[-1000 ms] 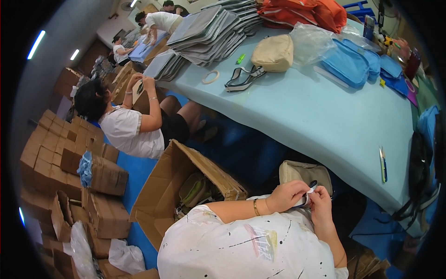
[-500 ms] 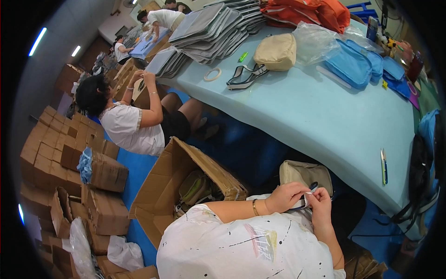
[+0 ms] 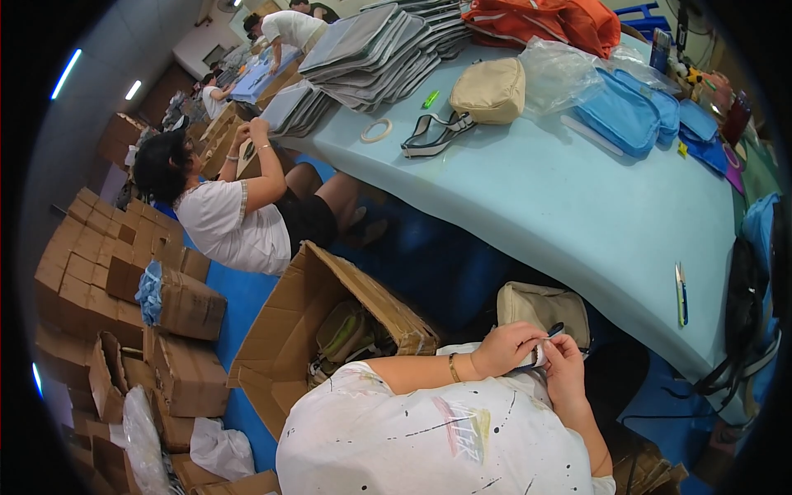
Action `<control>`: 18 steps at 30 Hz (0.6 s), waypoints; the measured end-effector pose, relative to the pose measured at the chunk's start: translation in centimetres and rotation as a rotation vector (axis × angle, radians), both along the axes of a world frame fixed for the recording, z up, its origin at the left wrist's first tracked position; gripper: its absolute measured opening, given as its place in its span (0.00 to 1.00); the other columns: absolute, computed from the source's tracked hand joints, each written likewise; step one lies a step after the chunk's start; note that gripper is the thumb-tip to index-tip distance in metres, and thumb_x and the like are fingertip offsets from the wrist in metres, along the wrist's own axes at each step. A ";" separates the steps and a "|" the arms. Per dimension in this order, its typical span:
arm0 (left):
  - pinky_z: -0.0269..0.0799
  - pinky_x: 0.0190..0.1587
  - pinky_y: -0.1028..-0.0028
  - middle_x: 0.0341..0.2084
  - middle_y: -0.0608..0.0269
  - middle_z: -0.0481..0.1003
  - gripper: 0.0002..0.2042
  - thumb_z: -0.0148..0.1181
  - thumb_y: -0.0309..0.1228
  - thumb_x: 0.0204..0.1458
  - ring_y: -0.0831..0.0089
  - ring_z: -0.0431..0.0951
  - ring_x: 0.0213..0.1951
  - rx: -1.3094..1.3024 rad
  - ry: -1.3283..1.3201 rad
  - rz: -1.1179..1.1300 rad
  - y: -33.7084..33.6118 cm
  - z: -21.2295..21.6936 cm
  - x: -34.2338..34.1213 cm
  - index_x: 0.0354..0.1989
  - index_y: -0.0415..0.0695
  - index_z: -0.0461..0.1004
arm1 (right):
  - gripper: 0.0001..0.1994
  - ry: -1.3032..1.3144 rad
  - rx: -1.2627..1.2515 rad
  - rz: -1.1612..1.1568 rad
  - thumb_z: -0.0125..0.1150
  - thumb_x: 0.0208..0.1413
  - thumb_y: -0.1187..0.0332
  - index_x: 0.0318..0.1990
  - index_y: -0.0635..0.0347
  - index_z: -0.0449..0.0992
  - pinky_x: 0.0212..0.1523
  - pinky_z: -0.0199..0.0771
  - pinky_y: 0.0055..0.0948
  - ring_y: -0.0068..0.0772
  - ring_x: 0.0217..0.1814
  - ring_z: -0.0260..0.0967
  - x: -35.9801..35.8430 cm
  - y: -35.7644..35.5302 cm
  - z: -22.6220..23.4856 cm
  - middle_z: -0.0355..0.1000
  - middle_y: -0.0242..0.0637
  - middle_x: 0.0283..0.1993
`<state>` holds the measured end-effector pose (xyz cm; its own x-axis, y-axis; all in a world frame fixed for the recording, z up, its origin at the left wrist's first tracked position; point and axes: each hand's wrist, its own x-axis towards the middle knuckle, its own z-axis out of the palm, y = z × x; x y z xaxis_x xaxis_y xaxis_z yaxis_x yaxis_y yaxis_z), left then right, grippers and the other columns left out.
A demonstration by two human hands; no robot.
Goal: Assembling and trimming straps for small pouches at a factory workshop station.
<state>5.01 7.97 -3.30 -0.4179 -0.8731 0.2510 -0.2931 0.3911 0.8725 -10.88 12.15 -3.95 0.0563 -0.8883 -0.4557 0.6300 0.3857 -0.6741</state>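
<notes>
A dark-edged strap with a white part (image 3: 556,329) is pinched between my two hands above my lap. My left hand (image 3: 505,350) grips it from the left, with thumb and fingers pressed together. From the right, my right hand (image 3: 564,368) closes its fingertips on the same strap, close against the left fingertips. Just beyond the hands rests a beige bag (image 3: 540,307), its lower part hidden by them. Whether the strap is joined to this bag I cannot tell. My fingers cover much of the strap.
An open carton (image 3: 285,330) with bags inside stands left of me. On the blue-covered table (image 3: 528,198) lie thread snips (image 3: 681,294), a finished-looking beige bag (image 3: 488,91), a tape roll (image 3: 376,130), stacked grey pieces (image 3: 371,62) and blue bags (image 3: 619,115). A co-worker (image 3: 231,206) sits at left.
My right hand has shifted slightly to the left, and its fingers have turned a little on the strap. The strap's dark end sits slightly differently. The seated co-worker's hands have risen a little.
</notes>
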 end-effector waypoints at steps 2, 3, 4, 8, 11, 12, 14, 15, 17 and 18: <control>0.72 0.35 0.70 0.31 0.56 0.76 0.07 0.58 0.23 0.49 0.60 0.76 0.33 -0.011 -0.010 0.004 0.0 0.0 0.0 0.37 0.39 0.77 | 0.06 0.018 -0.022 -0.002 0.56 0.55 0.78 0.38 0.59 0.68 0.37 0.67 0.17 0.18 0.33 0.65 0.1 0.3 0.4 0.68 0.29 0.33; 0.72 0.35 0.70 0.31 0.56 0.76 0.07 0.58 0.23 0.49 0.60 0.76 0.33 -0.011 -0.010 0.005 0.0 0.1 0.1 0.37 0.39 0.77 | 0.06 0.034 -0.043 -0.005 0.56 0.55 0.79 0.39 0.59 0.68 0.38 0.68 0.17 0.18 0.34 0.66 0.2 0.4 0.4 0.68 0.29 0.34; 0.72 0.34 0.70 0.31 0.56 0.76 0.07 0.58 0.23 0.49 0.60 0.76 0.33 -0.013 -0.007 0.001 0.0 0.2 0.1 0.37 0.40 0.77 | 0.06 0.035 -0.042 -0.006 0.56 0.55 0.79 0.39 0.59 0.68 0.38 0.68 0.17 0.18 0.34 0.66 0.1 0.5 0.3 0.68 0.29 0.34; 0.72 0.35 0.71 0.32 0.57 0.76 0.09 0.58 0.22 0.48 0.60 0.76 0.33 -0.037 -0.009 -0.028 0.0 0.2 -0.1 0.39 0.42 0.76 | 0.07 -0.056 0.011 -0.054 0.55 0.54 0.80 0.39 0.60 0.67 0.39 0.71 0.20 0.21 0.35 0.68 -0.3 0.4 -0.5 0.69 0.31 0.35; 0.73 0.36 0.71 0.33 0.59 0.76 0.10 0.58 0.22 0.48 0.61 0.77 0.34 -0.109 -0.034 -0.045 0.1 0.2 -0.1 0.40 0.43 0.76 | 0.07 -0.125 0.077 -0.065 0.55 0.54 0.80 0.39 0.59 0.67 0.38 0.72 0.20 0.23 0.36 0.70 -0.4 0.2 -0.9 0.69 0.32 0.35; 0.73 0.36 0.71 0.33 0.59 0.76 0.10 0.58 0.22 0.48 0.61 0.77 0.34 -0.110 -0.035 -0.045 0.1 0.2 -0.1 0.40 0.43 0.76 | 0.07 -0.156 0.121 -0.074 0.55 0.54 0.80 0.38 0.59 0.67 0.37 0.72 0.21 0.23 0.36 0.70 -0.4 0.2 -1.0 0.69 0.32 0.35; 0.74 0.35 0.71 0.34 0.61 0.76 0.10 0.58 0.22 0.48 0.63 0.78 0.35 -0.128 -0.050 -0.060 0.2 0.4 -0.2 0.40 0.44 0.77 | 0.07 -0.150 0.117 -0.104 0.56 0.54 0.80 0.38 0.58 0.67 0.37 0.72 0.20 0.23 0.36 0.70 -0.2 0.3 -1.2 0.69 0.32 0.35; 0.74 0.35 0.71 0.34 0.61 0.76 0.10 0.58 0.22 0.48 0.63 0.78 0.35 -0.129 -0.051 -0.058 0.2 0.4 -0.2 0.40 0.44 0.77 | 0.08 -0.141 0.115 -0.135 0.56 0.54 0.80 0.38 0.58 0.67 0.37 0.72 0.20 0.23 0.36 0.70 -0.1 0.3 -1.3 0.69 0.32 0.34; 0.74 0.34 0.72 0.34 0.62 0.77 0.10 0.58 0.23 0.48 0.63 0.78 0.34 -0.149 -0.067 -0.063 0.3 0.6 -0.5 0.40 0.45 0.77 | 0.08 -0.136 0.108 -0.148 0.56 0.54 0.80 0.38 0.58 0.67 0.37 0.71 0.19 0.23 0.36 0.70 -0.2 0.4 -1.4 0.69 0.33 0.35; 0.74 0.34 0.72 0.34 0.62 0.77 0.10 0.58 0.23 0.48 0.63 0.78 0.34 -0.149 -0.067 -0.062 0.3 0.7 -0.5 0.40 0.45 0.77 | 0.08 -0.130 0.101 -0.163 0.57 0.53 0.79 0.39 0.58 0.67 0.36 0.70 0.19 0.22 0.36 0.69 -0.2 0.4 -1.4 0.69 0.33 0.35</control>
